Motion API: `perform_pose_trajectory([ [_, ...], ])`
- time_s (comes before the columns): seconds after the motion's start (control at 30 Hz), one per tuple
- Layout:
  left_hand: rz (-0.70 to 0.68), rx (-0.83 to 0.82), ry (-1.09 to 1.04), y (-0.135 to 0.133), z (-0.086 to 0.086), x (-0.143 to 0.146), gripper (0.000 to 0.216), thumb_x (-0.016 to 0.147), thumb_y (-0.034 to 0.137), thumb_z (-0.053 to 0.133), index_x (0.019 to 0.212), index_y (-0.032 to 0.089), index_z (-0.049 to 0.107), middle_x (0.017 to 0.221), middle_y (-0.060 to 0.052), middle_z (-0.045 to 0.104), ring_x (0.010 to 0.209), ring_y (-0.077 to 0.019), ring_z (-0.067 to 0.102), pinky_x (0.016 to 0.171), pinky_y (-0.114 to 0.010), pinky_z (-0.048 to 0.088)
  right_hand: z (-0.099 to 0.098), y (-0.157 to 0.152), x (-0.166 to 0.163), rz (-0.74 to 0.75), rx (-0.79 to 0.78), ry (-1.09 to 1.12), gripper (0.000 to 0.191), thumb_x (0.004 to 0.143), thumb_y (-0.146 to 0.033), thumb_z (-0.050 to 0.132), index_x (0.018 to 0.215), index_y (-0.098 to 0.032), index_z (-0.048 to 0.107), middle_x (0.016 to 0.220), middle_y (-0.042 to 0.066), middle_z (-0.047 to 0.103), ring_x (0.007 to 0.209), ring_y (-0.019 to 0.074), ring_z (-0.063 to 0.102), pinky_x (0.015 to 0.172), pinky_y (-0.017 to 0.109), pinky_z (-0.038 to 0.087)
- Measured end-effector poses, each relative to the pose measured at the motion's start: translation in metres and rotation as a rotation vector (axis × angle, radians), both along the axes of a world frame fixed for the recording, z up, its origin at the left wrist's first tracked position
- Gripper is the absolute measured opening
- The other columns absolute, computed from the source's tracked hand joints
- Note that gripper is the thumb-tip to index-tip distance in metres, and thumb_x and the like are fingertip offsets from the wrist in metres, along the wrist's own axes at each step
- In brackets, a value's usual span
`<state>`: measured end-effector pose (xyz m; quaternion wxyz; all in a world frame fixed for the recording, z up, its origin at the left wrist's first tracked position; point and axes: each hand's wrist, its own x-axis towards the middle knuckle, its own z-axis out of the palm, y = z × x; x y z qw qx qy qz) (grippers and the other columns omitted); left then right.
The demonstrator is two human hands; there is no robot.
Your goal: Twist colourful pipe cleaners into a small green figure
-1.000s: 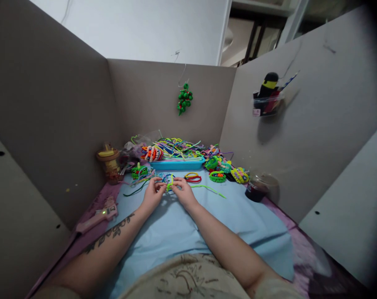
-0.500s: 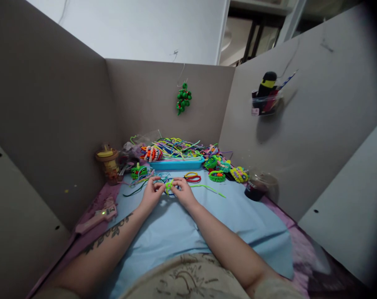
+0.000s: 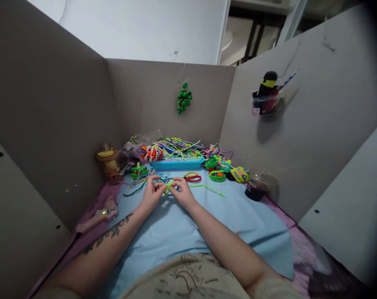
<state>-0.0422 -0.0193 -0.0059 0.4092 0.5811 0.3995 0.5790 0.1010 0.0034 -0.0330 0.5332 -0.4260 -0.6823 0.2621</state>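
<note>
My left hand (image 3: 152,192) and my right hand (image 3: 182,192) meet over the light blue cloth (image 3: 188,226), fingers pinched on a small yellow-green pipe cleaner piece (image 3: 168,187) held between them. A long green pipe cleaner (image 3: 208,189) trails off to the right of my right hand. Just beyond my fingers lie a red and yellow loop (image 3: 193,177) and a tangle of blue strands (image 3: 163,176).
A blue tray (image 3: 177,164) heaped with coloured pipe cleaners stands at the back. Finished twisted rings (image 3: 228,171) lie to its right, beside a dark jar with a clear lid (image 3: 259,187). A pink glue gun (image 3: 96,216) and a small yellow-topped jar (image 3: 109,162) sit left. Cardboard walls enclose the space.
The yellow-green piece stood upright between my fingers, then got bent down and twisted into a lower, tighter shape. Both hands stayed in place, shifting only slightly.
</note>
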Motion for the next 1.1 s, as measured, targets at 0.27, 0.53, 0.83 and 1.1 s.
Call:
perform_pose_trajectory([
  [0.27, 0.074, 0.147, 0.164, -0.007, -0.004, 0.002, 0.033, 0.075, 0.030, 0.057, 0.096, 0.021, 0.033, 0.073, 0.002, 0.059, 0.050, -0.0069, 0.045, 0.050, -0.019, 0.032, 0.010, -0.006, 0.002, 0.077, -0.034, 0.133, 0.021, 0.069, -0.037, 0.065, 0.063, -0.017, 0.061, 0.113, 0.008, 0.047, 0.111, 0.0211, 0.045, 0.099, 0.034, 0.029],
  [0.53, 0.071, 0.108, 0.162, -0.004, -0.006, 0.002, 0.033, 0.074, 0.032, 0.058, 0.095, 0.021, 0.035, 0.072, 0.002, 0.059, 0.050, -0.0081, 0.045, 0.050, -0.020, 0.032, 0.010, -0.005, 0.003, 0.041, -0.026, 0.143, 0.018, 0.068, -0.035, 0.065, 0.064, -0.018, 0.062, 0.118, 0.007, 0.044, 0.112, 0.0203, 0.043, 0.100, 0.033, 0.028],
  [0.83, 0.203, 0.144, 0.203, -0.003, -0.010, 0.004, 0.037, 0.071, 0.032, 0.061, 0.102, 0.019, 0.046, 0.090, -0.005, 0.062, 0.068, -0.0126, 0.056, 0.055, -0.022, 0.039, 0.000, 0.008, 0.004, -0.009, -0.126, 0.339, 0.025, 0.066, -0.042, 0.065, 0.073, -0.017, 0.064, 0.120, 0.009, 0.043, 0.104, 0.0209, 0.050, 0.079, 0.030, 0.046],
  [1.1, 0.128, 0.049, 0.124, 0.003, -0.015, 0.000, 0.043, 0.069, 0.035, 0.064, 0.105, 0.017, 0.049, 0.067, 0.000, 0.062, 0.064, -0.0152, 0.060, 0.057, -0.025, 0.044, -0.003, 0.004, -0.001, 0.128, -0.154, 0.279, 0.020, 0.065, -0.035, 0.066, 0.072, -0.017, 0.063, 0.119, 0.008, 0.040, 0.101, 0.0198, 0.053, 0.071, 0.028, 0.048],
])
